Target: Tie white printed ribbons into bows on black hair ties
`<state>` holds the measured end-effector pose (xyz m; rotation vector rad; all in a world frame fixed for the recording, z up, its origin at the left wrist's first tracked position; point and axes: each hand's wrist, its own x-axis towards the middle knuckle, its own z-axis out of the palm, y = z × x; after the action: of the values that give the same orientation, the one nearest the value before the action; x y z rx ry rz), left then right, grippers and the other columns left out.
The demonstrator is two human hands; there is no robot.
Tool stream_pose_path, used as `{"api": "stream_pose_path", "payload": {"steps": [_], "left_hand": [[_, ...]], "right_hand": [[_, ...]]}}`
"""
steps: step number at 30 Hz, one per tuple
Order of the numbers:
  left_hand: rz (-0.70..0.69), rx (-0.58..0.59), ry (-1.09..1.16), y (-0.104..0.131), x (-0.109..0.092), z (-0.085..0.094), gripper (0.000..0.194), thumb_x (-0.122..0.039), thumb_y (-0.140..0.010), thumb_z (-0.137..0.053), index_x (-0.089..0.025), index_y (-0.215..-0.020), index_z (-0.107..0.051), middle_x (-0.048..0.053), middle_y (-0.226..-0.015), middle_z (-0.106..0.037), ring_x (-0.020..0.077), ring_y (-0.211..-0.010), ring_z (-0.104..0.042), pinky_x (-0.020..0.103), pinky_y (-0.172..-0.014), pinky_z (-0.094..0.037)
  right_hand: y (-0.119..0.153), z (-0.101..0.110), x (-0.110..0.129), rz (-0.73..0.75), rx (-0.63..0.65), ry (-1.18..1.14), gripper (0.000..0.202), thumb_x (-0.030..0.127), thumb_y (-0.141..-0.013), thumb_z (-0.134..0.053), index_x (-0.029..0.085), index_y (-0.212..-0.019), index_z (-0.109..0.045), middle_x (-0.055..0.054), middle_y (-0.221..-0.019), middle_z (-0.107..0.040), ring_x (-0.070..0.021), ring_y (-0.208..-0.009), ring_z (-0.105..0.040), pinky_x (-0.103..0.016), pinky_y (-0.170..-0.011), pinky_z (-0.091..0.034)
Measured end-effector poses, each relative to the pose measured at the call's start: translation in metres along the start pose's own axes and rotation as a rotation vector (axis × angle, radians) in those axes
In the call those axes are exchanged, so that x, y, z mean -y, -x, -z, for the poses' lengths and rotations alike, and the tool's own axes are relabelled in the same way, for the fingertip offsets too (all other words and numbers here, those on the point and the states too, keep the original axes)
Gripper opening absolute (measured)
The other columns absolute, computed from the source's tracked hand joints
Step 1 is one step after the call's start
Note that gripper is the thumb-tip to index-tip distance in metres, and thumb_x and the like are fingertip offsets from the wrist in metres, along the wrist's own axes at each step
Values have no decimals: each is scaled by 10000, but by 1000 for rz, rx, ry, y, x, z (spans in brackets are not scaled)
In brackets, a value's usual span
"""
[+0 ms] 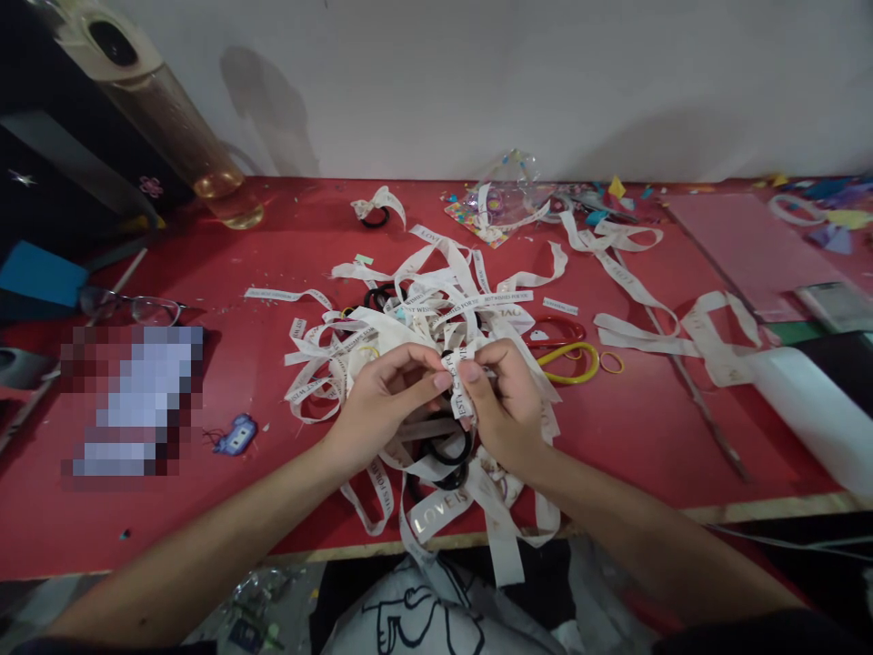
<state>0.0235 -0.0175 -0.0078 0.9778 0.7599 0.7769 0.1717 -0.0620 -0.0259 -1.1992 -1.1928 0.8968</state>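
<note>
Both of my hands meet over a heap of white printed ribbons (pixel 436 305) in the middle of the red table. Between them is a short piece of white ribbon (pixel 458 387) with black lettering. My left hand (pixel 382 396) pinches its left side with thumb and forefinger. On the other side, the fingers and thumb of my right hand (pixel 505 400) press on the same ribbon. Black hair ties (pixel 454 448) lie in the heap just below the hands. A wide ribbon (pixel 436 511) with gold letters lies nearer the table's front edge.
Yellow-handled scissors (pixel 573 364) lie right of the heap. A tall bottle (pixel 197 155) stands at the back left, with glasses (pixel 143 305) and a small blue item (pixel 236 435) on the left. More ribbons (pixel 634 273) and a pink sheet (pixel 750 241) are on the right.
</note>
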Motion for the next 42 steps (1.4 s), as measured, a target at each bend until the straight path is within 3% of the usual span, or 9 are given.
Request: {"api": "stream_pose_path", "payload": {"steps": [6,11,23,26,32,36,42], "left_hand": [[111,-39,92,0,2,-1,254,-360,-760,-818,-187,-874,-671,-47,-666,-594,58,-600,-545,151,-575,-439],[127,-4,103,1,1,-1,247,-377,-782,-794,-181,-840,-654,-54,-605,-553,57,-563,-497,146,-537,-409],[240,119,313,1,-3,-1,249,-358,-822,-756,-175,-796,-589,-38,-607,-563,72,-559,-546,182,-595,-513],[199,119,235,1,-3,1,260,-384,-829,-745,-177,-817,-588,-37,-624,-566,77,-575,-546,183,-599,-493],[-65,65,-84,1,2,1,228,-341,-854,-729,-201,-928,-566,-37,-801,-593,83,-734,-588,189,-719,-490],[-106,83,-228,1,3,-1,210,-319,-872,-707,-207,-971,-560,-26,-868,-610,97,-789,-623,213,-767,-502],[-139,15,-362,3,2,0,200,-352,-889,-683,-195,-948,-575,-9,-869,-621,110,-808,-606,217,-769,-478]], "right_hand": [[2,2,-5,121,-17,103,183,376,-969,-571,245,-864,-497,93,-555,-459,-70,-383,-438,-210,-358,-340],[2,3,-5,193,-33,205,183,378,-961,-583,238,-864,-517,71,-621,-475,-78,-441,-439,-236,-397,-357],[-1,2,-2,-56,126,-71,295,504,-959,-549,261,-830,-444,101,-469,-477,-80,-314,-412,-214,-291,-299],[-1,2,-1,-63,134,-79,309,515,-951,-555,261,-820,-437,103,-466,-475,-80,-312,-416,-213,-291,-307],[-3,0,-2,-57,30,-22,262,461,-957,-574,256,-837,-462,104,-510,-475,-79,-351,-462,-211,-330,-362],[-4,-1,-3,-57,-6,-11,259,451,-967,-555,250,-826,-472,95,-568,-488,-73,-371,-463,-218,-355,-378],[-3,1,-4,-33,6,49,232,434,-980,-540,247,-852,-490,89,-583,-483,-73,-392,-462,-224,-383,-382]]}}
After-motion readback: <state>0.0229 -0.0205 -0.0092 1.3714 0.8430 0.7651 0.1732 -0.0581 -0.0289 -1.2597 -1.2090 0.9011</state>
